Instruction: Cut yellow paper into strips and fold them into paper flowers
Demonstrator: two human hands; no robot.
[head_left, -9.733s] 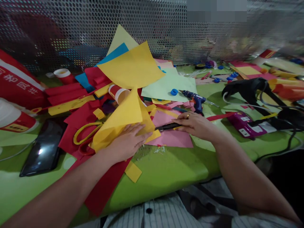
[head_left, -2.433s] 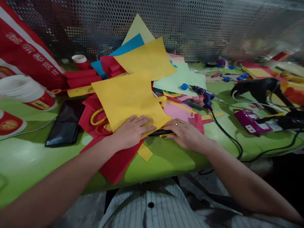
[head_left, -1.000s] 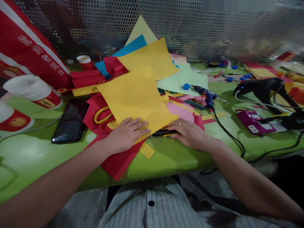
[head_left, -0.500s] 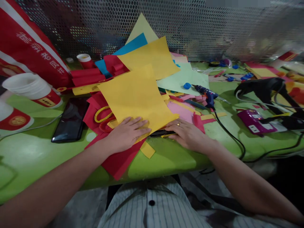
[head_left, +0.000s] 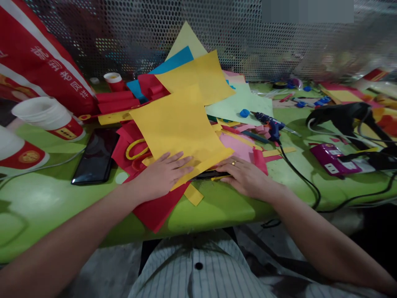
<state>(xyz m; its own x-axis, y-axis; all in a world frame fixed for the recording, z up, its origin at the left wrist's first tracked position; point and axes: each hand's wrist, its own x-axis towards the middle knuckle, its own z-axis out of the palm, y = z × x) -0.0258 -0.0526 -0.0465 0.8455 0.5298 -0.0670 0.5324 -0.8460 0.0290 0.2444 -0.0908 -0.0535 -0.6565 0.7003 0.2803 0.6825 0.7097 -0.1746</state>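
Observation:
A sheet of yellow paper [head_left: 180, 124] lies on top of a paper pile, its near edge folded up into a narrow strip. My left hand [head_left: 161, 174] rests flat on its near left part, fingers spread beside the fold. At the right end of that strip, my right hand [head_left: 240, 174], with a ring on one finger, has its fingers curled round the paper's corner; the thumb side is partly hidden. Beneath the fold, a dark long object [head_left: 208, 175] shows, too covered to name. Yellow and red loop handles [head_left: 136, 150] stick out left of the sheet.
A phone [head_left: 93, 159] and stacked paper cups [head_left: 51, 118] stand at left, near a red bag [head_left: 46, 54]. Right of the pile are a glue gun [head_left: 271, 124], its cord, and a purple power adapter [head_left: 333, 159]. A perforated metal panel [head_left: 235, 37] stands behind.
My left hand has drawn slightly to the left, and more of the folded strip shows beside its fingers. My right hand stays nearly in place. The view has shifted a little.

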